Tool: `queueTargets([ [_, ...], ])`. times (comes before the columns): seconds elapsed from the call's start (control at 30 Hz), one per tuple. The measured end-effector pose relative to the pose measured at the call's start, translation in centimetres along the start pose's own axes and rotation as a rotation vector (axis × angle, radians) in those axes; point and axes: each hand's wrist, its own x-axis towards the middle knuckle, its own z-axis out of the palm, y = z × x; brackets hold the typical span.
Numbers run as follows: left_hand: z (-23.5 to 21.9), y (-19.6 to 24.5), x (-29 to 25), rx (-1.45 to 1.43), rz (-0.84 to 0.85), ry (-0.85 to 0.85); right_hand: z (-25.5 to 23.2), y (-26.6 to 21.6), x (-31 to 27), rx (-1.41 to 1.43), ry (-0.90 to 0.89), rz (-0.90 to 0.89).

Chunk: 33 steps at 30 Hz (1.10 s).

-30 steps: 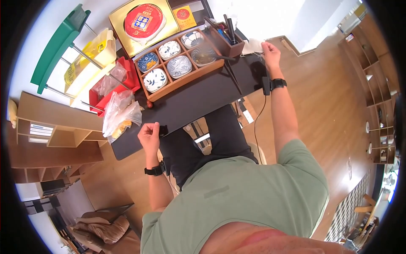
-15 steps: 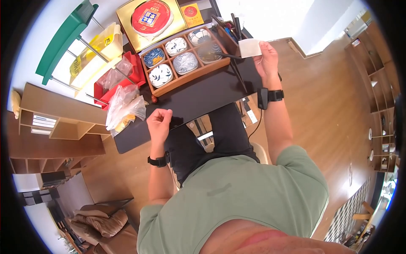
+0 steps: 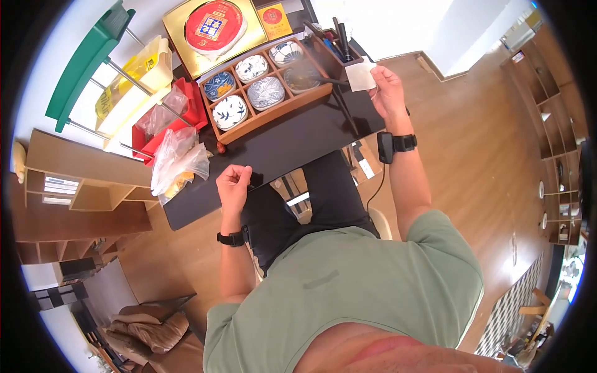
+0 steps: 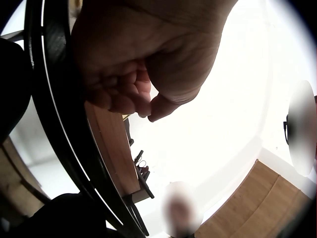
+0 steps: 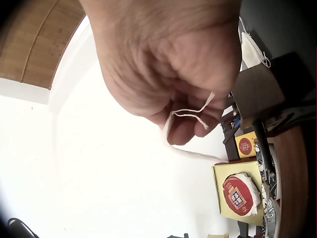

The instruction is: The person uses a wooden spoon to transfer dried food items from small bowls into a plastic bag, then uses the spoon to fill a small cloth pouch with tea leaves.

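A small off-white pouch (image 3: 360, 76) is pinched by the right hand (image 3: 389, 90) beside the pen holder, above the dark table's right end. From the right wrist view, the pouch (image 5: 190, 153) is nearly edge-on, and thin white strings (image 5: 190, 112) hang loose by the fingers of the right hand (image 5: 171, 64). Close to the table's front edge, the left hand (image 3: 233, 188) hovers with curled fingers. In the left wrist view, the thumb of the left hand (image 4: 153, 54) meets the index fingertip; nothing shows between them.
A divided wooden tray (image 3: 273, 114) holds several patterned round cups. Behind it lies a gold box (image 3: 171, 26) with a red round package. A pen holder (image 3: 333, 55), plastic bags (image 3: 180, 163) and a red bin (image 3: 196, 107) stand around. Another white pouch (image 5: 252, 51) lies on the table.
The right hand has lifted the pouch and moved it left, turning its flat face into view. The left hand has moved slightly forward and right, fingers still curled.
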Motion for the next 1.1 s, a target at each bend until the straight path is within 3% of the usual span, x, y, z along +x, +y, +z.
queueTargets([
  [0.27,0.1,-0.3,-0.1,-0.009,-0.016,0.0,2.5,0.4,-1.6,0.02,0.053,0.028],
  [0.43,0.4,-0.3,-0.2,-0.008,0.003,0.009,6.9,1.1,-3.4,0.058,0.098,0.116],
  [0.5,1.4,-0.2,0.0,-0.045,0.092,0.021,8.1,3.3,-4.4,-0.007,0.063,0.088],
  [0.57,3.3,2.6,0.0,0.036,0.306,-0.019,10.0,5.8,-5.7,-0.063,0.018,0.07],
  [0.63,4.9,4.6,0.2,0.073,0.383,-0.062,12.4,7.9,-7.3,-0.338,0.087,0.095],
  [0.7,6.3,4.9,0.9,0.058,0.427,-0.051,15.4,9.1,-8.9,-0.335,0.058,0.074],
  [0.77,7.7,4.4,1.6,-0.032,0.374,0.014,16.7,10.0,-10.1,-0.325,-0.027,0.066],
  [0.83,8.2,4.4,1.6,-0.126,0.196,0.049,17.2,11.1,-10.7,-0.298,-0.056,0.045],
  [0.93,8.1,4.4,1.1,-0.258,0.114,0.015,17.6,11.2,-11.1,-0.268,-0.078,0.04],
  [1.1,8.1,3.9,0.8,-0.252,0.165,0.024,17.3,11.5,-11.4,-0.288,-0.067,0.086],
])
